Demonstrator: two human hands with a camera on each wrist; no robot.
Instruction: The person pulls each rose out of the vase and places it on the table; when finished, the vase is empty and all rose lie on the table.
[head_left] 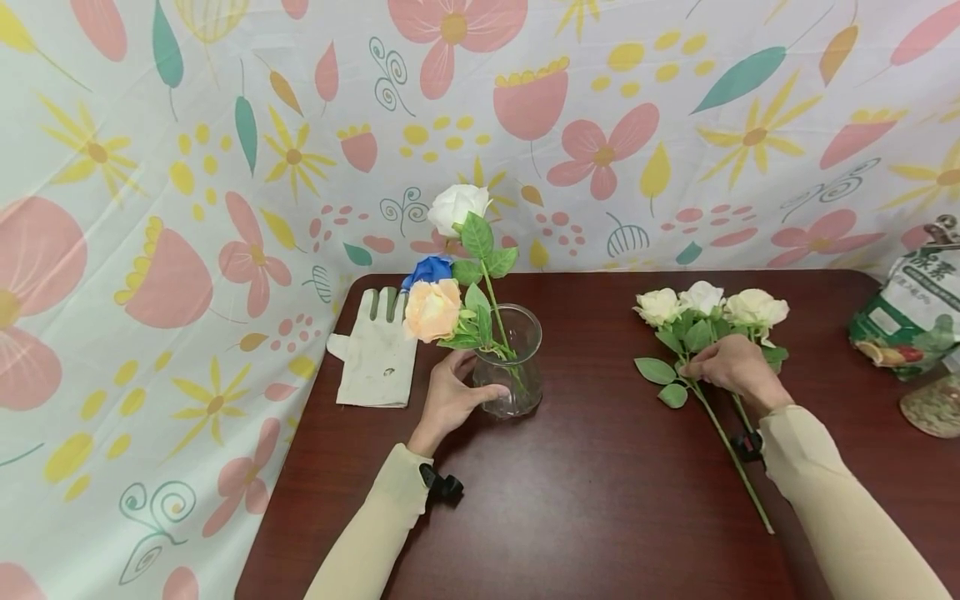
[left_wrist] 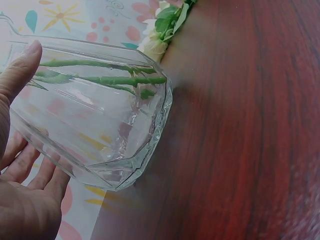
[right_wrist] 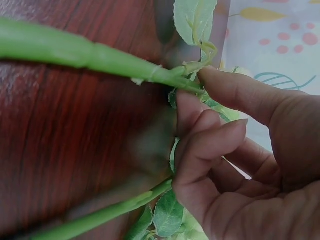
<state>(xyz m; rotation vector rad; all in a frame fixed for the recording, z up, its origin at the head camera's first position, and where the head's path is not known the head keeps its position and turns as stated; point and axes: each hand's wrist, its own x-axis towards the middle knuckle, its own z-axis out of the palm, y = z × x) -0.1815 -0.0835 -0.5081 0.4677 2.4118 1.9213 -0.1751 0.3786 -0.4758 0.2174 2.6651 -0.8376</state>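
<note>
My left hand (head_left: pixel 454 394) grips a clear glass vase (head_left: pixel 517 392), thumb on the near side and fingers round the far side. In the vase lean a white rose (head_left: pixel 457 207), a peach rose (head_left: pixel 432 310) and a blue rose (head_left: pixel 429 271). Through the glass in the left wrist view, their green stems (left_wrist: pixel 115 80) end near the base. My right hand (head_left: pixel 737 369) pinches the stem (right_wrist: pixel 115 62) of a rose just below its leaves, between thumb and index finger. Pale roses (head_left: pixel 756 309) lie together beyond that hand, and a second stem (right_wrist: pixel 100 216) runs beside it.
A white work glove (head_left: pixel 378 367) with grey-green fingertips lies left of the vase. At the right edge stand a green and white bag (head_left: pixel 900 308) and a jar (head_left: pixel 933 404). A flower-print cloth (head_left: pixel 225 167) hangs behind the dark red wooden table (head_left: pixel 585 500).
</note>
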